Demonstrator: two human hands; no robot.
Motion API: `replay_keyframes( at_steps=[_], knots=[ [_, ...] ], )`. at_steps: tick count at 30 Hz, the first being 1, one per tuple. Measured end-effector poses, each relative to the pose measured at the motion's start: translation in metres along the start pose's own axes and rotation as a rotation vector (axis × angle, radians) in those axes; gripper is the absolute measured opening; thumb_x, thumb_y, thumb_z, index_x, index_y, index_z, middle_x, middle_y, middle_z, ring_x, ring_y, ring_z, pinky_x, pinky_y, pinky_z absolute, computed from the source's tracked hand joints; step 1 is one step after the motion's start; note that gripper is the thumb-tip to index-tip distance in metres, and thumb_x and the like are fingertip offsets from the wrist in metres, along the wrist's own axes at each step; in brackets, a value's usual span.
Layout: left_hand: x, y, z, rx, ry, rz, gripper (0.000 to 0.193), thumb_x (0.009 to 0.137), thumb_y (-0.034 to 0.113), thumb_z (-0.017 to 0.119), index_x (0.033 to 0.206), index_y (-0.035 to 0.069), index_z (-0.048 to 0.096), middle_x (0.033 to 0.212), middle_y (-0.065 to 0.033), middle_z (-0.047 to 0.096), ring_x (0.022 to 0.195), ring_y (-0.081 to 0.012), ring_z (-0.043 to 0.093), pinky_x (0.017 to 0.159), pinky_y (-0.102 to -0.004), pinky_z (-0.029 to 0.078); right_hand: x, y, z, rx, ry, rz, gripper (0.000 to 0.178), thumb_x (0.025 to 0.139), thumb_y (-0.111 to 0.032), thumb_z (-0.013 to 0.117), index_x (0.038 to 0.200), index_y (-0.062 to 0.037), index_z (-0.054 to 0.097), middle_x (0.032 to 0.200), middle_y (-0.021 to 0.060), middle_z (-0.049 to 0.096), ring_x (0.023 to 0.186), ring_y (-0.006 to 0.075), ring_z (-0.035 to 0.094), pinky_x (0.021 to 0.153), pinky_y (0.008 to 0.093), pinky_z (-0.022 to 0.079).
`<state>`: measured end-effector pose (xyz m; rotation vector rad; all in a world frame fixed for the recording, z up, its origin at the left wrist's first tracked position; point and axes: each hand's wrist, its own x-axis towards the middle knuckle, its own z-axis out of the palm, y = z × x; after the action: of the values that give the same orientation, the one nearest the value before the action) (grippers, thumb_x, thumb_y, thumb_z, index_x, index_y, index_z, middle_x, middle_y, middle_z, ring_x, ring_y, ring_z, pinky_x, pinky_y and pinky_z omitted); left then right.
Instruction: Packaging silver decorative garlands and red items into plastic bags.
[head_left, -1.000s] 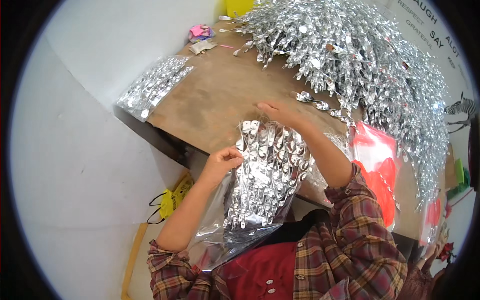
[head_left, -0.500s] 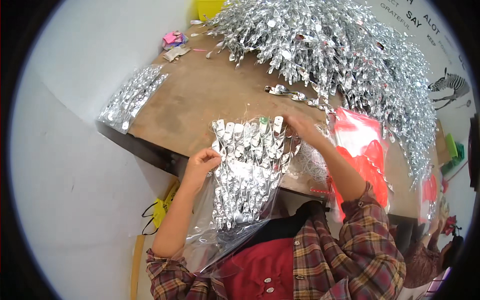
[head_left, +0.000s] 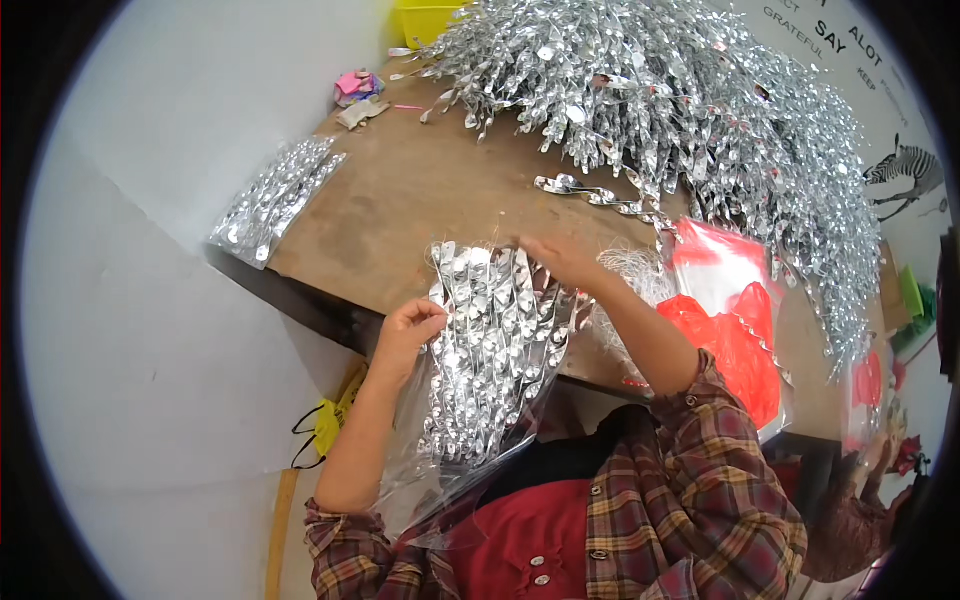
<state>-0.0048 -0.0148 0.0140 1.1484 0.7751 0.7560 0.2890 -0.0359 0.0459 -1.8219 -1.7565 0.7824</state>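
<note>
Right hand (head_left: 562,262) shifted leftward, left fingers (head_left: 421,308) pinched

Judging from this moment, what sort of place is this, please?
Probably a workroom, perhaps for decorations: a large heap of silver strips covers much of a brown table, and more strips lie in a clear bag before the person.
</note>
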Motion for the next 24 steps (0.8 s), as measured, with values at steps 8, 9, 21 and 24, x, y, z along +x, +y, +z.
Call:
replay_keyframes(
  at_steps=[8, 9, 21, 24],
  knots=[
    [0.001, 0.009, 0.001, 0.032, -0.005, 0.003, 0.02, 0.082, 0.003, 0.062, 0.102, 0.002, 0.059, 0.093, -0.0005, 0.06, 0.084, -0.0067, 0.053, 0.073, -0.0202, 0.042, -0.077, 0.003, -0.03, 0.16, 0.243, 0.012, 0.036, 0.094, -0.031, 0.046, 0.104, 0.0003, 0.061, 0.103, 0.0098, 0.064, 0.089, 0.0186, 0.06, 0.072, 0.0277, 0.047],
    [-0.002, 0.008, -0.007, 0.013, -0.002, 0.007, 0.03, 0.082, 0.001, 0.06, 0.112, 0.001, 0.054, 0.105, -0.0043, 0.059, 0.092, -0.0093, 0.055, 0.078, -0.0221, 0.044, -0.102, -0.009, -0.027, 0.186, 0.167, 0.113, 0.033, 0.095, -0.029, 0.046, 0.098, -0.0001, 0.062, 0.098, 0.0083, 0.065, 0.083, 0.0166, 0.061, 0.067, 0.0268, 0.048],
    [-0.018, 0.005, -0.017, 0.202, 0.095, -0.084, 0.017, 0.083, 0.003, 0.06, 0.099, -0.002, 0.058, 0.088, -0.0056, 0.063, 0.075, -0.0096, 0.058, 0.067, -0.022, 0.047, -0.184, -0.025, 0.068, 0.974, -0.125, 0.413, 0.041, 0.097, -0.029, 0.045, 0.127, -0.0017, 0.044, 0.114, 0.0108, 0.059, 0.106, 0.0187, 0.057, 0.09, 0.031, 0.045],
    [-0.025, -0.001, -0.029, 0.207, 0.054, -0.112, 0.011, 0.084, 0.006, 0.06, 0.092, -0.001, 0.06, 0.078, -0.0032, 0.064, 0.07, -0.008, 0.056, 0.064, -0.0206, 0.044, -0.182, -0.034, 0.072, 1.164, -0.086, 0.525, 0.04, 0.097, -0.03, 0.044, 0.126, -0.0022, 0.044, 0.111, 0.0115, 0.059, 0.101, 0.0198, 0.059, 0.088, 0.0313, 0.045]
  ],
)
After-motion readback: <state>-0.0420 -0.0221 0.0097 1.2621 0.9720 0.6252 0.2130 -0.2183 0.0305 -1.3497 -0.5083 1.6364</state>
